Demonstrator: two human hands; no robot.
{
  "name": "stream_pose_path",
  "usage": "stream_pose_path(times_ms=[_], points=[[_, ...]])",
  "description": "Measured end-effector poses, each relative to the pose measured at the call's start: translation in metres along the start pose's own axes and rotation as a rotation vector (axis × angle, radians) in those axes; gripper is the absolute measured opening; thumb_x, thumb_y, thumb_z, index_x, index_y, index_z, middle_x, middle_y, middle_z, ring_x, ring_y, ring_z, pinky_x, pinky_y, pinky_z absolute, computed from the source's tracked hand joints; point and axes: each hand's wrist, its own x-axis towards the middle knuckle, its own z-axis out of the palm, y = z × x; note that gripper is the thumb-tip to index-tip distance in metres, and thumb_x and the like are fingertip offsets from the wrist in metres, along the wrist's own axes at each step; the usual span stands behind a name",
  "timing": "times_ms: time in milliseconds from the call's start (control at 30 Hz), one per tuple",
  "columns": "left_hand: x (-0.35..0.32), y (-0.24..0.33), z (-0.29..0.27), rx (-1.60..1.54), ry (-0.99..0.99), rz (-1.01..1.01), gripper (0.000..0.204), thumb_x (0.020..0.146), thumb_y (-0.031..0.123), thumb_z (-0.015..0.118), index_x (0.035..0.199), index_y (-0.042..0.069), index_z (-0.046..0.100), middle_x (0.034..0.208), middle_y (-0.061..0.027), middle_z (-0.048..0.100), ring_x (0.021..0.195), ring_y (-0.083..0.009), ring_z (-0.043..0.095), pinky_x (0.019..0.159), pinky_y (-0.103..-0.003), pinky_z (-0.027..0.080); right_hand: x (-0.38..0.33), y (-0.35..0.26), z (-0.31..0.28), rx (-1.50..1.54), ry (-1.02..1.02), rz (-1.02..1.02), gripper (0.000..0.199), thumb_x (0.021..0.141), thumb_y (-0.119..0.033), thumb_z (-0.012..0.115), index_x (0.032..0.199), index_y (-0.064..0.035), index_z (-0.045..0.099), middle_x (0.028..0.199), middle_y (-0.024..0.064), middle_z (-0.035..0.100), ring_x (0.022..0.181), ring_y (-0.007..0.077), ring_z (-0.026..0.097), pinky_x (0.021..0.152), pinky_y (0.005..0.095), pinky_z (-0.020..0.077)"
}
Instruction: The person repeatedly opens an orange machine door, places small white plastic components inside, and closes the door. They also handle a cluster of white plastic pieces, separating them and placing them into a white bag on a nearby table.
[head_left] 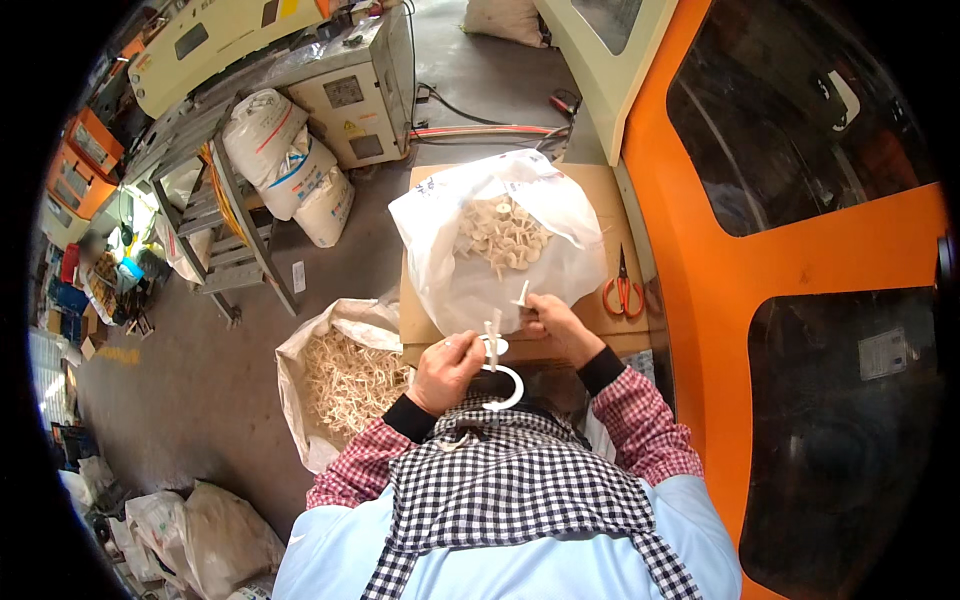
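1. I see the left hand [447,368] closed around a white plastic part [499,372], a stem that ends in a curved hook below the fingers.
2. The right hand [553,322] is pinching a small white piece [522,293] between thumb and fingertips, just above the part and close to the left hand.
3. Both hands hover at the near edge of a cardboard box [425,318], over my checked apron [500,480].
4. On the box lies an open white bag [470,250] with a heap of pale small pieces [503,235] inside, just beyond the right hand.
5. Orange-handled scissors [623,290] rest on the box, right of the bag.
6. To my left, on the floor, a sack [300,400] stands open, full of pale long plastic pieces [350,380].
7. An orange machine [720,260] runs along my right side.
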Motion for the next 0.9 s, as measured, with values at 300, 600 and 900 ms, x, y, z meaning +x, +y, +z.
stream_pose_path(times_ms=[300,600,900], points=[[-0.009,-0.016,0.021,-0.614,0.136,-0.704,0.012,0.092,0.007,0.050,0.099,0.000,0.057,0.071,-0.0045,0.058,0.057,-0.0093,0.057,0.052,-0.022,0.046,0.112,0.016,-0.066,-0.766,0.534,-0.144,0.026,0.087,-0.020,0.056,0.090,0.0048,0.063,0.064,0.0118,0.060,0.057,0.0183,0.062,0.055,0.0304,0.0502],[-0.009,-0.005,0.014,-1.255,-0.195,-1.071,0.029,0.096,0.033,0.042,0.098,0.006,0.054,0.070,0.0024,0.054,0.051,-0.0032,0.046,0.043,-0.016,0.038,-0.071,-0.018,0.051,-1.154,0.010,-0.992,0.028,0.080,-0.007,0.062,0.107,-0.0061,0.058,0.095,0.0124,0.059,0.074,0.0260,0.062,0.066,0.0339,0.0517],[-0.012,-0.003,0.047,-0.677,0.063,-0.741,0.020,0.096,0.020,0.047,0.085,0.005,0.053,0.063,0.0022,0.049,0.051,-0.0032,0.041,0.044,-0.019,0.032,-0.097,0.010,0.052,-0.447,-0.014,-0.462,0.008,0.091,-0.010,0.054,0.091,-0.0016,0.053,0.076,0.0031,0.057,0.059,0.0081,0.056,0.050,0.0210,0.0458]])
